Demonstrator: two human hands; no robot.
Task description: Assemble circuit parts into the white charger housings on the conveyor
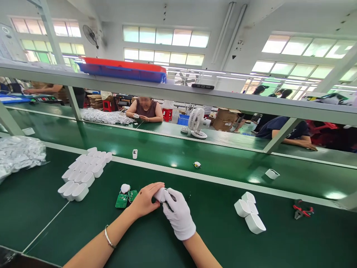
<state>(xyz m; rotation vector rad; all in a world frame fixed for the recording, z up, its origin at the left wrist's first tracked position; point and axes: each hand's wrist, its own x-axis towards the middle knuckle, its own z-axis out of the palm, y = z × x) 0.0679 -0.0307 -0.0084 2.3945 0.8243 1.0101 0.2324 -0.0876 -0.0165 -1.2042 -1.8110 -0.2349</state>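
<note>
Both my hands meet over the green bench, closed together on one small white plastic housing (161,194). My bare left hand (145,200), a bracelet on its wrist, grips the housing from the left. My right hand (178,215), in a white glove, pinches it from the right. Just left of my hands lie two green circuit boards (124,198) and a small white part (125,188). A cluster of several white housings (83,172) lies farther left. Three more white housings (248,212) sit to the right.
A bag of white parts (19,153) lies at far left. Red-handled cutters (301,210) rest at right. Single housings (135,153) (272,174) ride the green conveyor. A white fan (196,123) stands beyond. People work across the line. A red and blue tray (122,69) sits on the overhead shelf.
</note>
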